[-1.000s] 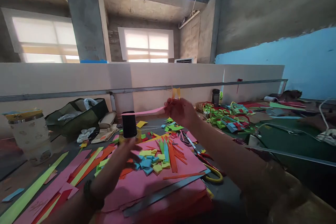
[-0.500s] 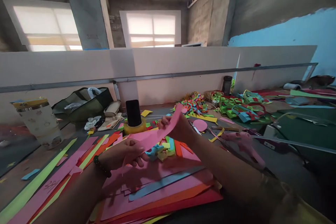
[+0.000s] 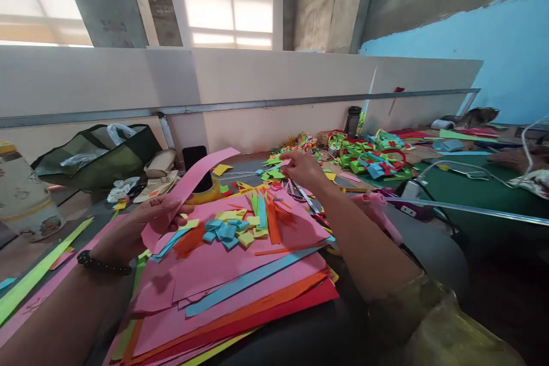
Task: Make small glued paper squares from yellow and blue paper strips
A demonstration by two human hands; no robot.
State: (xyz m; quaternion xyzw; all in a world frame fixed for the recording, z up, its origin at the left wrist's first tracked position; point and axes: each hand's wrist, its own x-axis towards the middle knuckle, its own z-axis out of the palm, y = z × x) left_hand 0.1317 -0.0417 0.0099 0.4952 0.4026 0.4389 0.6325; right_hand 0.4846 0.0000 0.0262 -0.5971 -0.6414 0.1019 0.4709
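My left hand (image 3: pixel 146 218) pinches the lower end of a wide pink paper strip (image 3: pixel 193 182) that curves up and to the right over the table. Farther out, my right hand (image 3: pixel 301 166) hovers with curled fingers over scattered green and yellow scraps (image 3: pixel 274 173), close to scissors (image 3: pixel 306 200); whether it holds anything I cannot make out. A stack of pink, orange and red paper sheets (image 3: pixel 231 291) lies in front of me. On it sit small blue and yellow folded pieces (image 3: pixel 229 231) and thin orange strips (image 3: pixel 271 223).
A black phone stands in a yellow tape roll (image 3: pixel 198 174). Behind it runs a white partition with a metal rail (image 3: pixel 257 105). A green bag (image 3: pixel 94 154) and a jar (image 3: pixel 19 194) are at the left. Colourful paper baskets (image 3: pixel 377 154), a pink glue gun (image 3: pixel 377 211) and another person's hand (image 3: pixel 517 157) are at the right.
My right hand let go of the pink strip and reached forward to the scraps. My left hand kept the strip and shifted left. The camera tilted down.
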